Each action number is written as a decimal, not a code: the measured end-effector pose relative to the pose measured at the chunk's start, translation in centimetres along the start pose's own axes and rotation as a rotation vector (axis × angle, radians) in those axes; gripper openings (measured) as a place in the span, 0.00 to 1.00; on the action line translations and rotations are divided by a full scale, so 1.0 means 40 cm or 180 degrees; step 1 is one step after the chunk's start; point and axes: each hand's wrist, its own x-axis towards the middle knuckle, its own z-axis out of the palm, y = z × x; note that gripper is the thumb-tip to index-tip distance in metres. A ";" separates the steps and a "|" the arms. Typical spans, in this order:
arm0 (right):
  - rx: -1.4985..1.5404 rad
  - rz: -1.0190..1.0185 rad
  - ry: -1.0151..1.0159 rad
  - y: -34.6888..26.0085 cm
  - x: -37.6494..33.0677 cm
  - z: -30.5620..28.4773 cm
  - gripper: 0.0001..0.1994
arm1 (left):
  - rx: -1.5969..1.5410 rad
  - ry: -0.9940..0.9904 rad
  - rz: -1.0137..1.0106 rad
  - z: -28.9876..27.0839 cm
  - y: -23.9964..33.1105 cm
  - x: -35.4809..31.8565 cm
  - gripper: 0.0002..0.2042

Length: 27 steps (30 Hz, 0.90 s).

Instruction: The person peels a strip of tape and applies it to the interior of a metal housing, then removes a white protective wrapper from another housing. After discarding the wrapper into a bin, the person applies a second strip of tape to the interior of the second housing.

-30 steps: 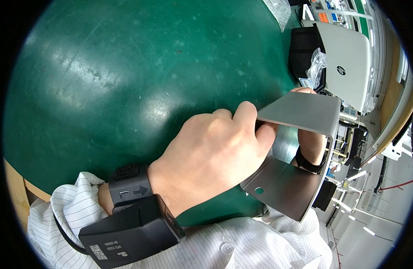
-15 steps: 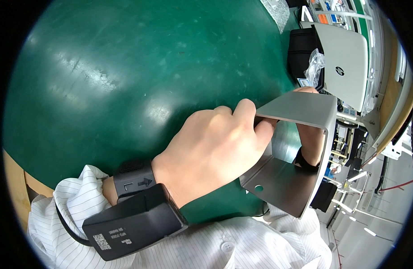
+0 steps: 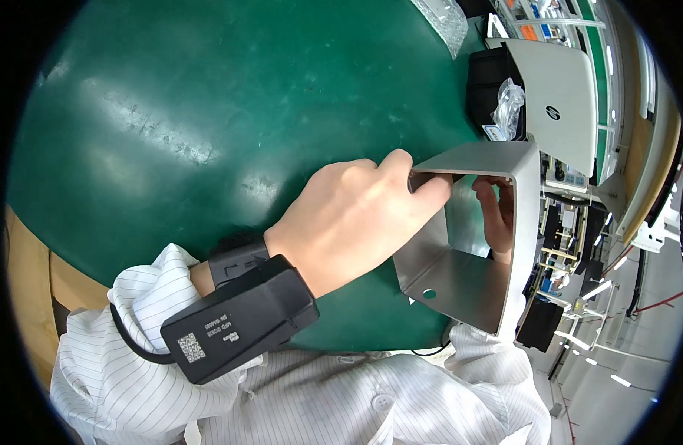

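Note:
My left hand (image 3: 349,219) is closed on the left edge of a grey sheet-metal bracket (image 3: 479,157), its thumb tucked under the upper panel. The bracket is bent into a box-like shape, open toward me, and held tilted above the table. Its lower panel has a small round hole. Through the opening, my right hand (image 3: 494,215) shows behind the bracket, fingers apart and slightly curled. The right wall hides part of this hand, and I cannot make out any touch there. A black strapped device (image 3: 241,319) sits on my left wrist.
A green table (image 3: 186,133) spreads under my hands. At the far right stand a black box (image 3: 486,85) holding clear plastic, and a light grey laptop (image 3: 556,96). A bubble-wrap bag (image 3: 444,24) lies at the far edge. Racks and equipment fill the right side.
The bracket has shifted slightly left and up in view, with my left hand still on it. My right hand has left its far upper edge and now shows through the opening.

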 end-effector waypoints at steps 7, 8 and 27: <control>-0.0958 -0.0791 -0.0192 -0.068 0.014 0.025 0.19 | -0.0349 -0.0053 -0.0200 -0.034 0.005 -0.011 0.19; -0.1222 -0.0810 -0.0274 -0.074 0.003 0.021 0.22 | -0.0538 -0.0079 -0.0403 -0.028 0.002 -0.010 0.20; -0.0504 -0.1598 -0.1505 -0.202 0.058 0.078 0.28 | -0.0508 -0.0246 -0.0512 -0.027 0.003 0.007 0.21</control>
